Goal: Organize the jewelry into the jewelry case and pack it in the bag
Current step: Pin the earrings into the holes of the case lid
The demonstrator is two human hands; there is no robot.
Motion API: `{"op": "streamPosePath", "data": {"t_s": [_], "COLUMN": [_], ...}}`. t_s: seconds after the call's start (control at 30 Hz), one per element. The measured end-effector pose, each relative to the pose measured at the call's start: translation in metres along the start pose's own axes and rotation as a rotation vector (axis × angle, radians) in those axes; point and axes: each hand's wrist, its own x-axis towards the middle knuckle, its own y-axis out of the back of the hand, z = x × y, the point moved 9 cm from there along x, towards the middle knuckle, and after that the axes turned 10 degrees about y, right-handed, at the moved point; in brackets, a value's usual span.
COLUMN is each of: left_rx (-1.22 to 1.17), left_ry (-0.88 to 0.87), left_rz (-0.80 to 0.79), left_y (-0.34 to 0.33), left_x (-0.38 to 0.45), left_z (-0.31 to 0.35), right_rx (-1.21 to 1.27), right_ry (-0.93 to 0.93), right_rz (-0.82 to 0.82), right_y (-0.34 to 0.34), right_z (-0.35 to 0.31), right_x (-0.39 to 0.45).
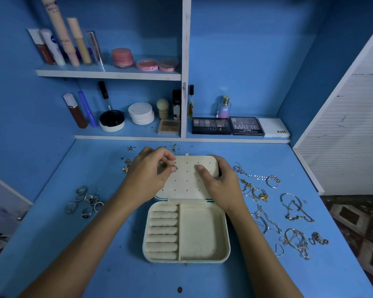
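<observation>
Open jewelry case (202, 233) sits between rings (86, 201) and necklaces (278, 207).

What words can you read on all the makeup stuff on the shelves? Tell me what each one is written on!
"NUDES" on the left dark eyeshadow palette.
"MATTE" on the dark palette beside it.
"NUDE" on the white box.
"SB" on the perfume bottle.
The small print under "MATTE" and the labels on the top-shelf tubes are too blurred to read.
</observation>
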Motion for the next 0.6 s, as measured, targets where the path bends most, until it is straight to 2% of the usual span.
{"op": "streamPosePath", "data": {"t_s": [0.2,0.6], "left_rx": [0.023,0.06], "left_ry": [0.045,0.022], "left_rz": [-0.023,-0.002], "left_y": [-0.0079,-0.0098], "left_x": [0.0053,0.0048], "left_z": [-0.0082,-0.0046], "right_rx": [-0.007,0.0], "right_ry": [-0.007,-0.015], "right_rz": [-0.001,-0.006], "right_y": [-0.0003,-0.0012], "right_z": [0.003,0.002], "right_x": [0.0007,0.0006]}}
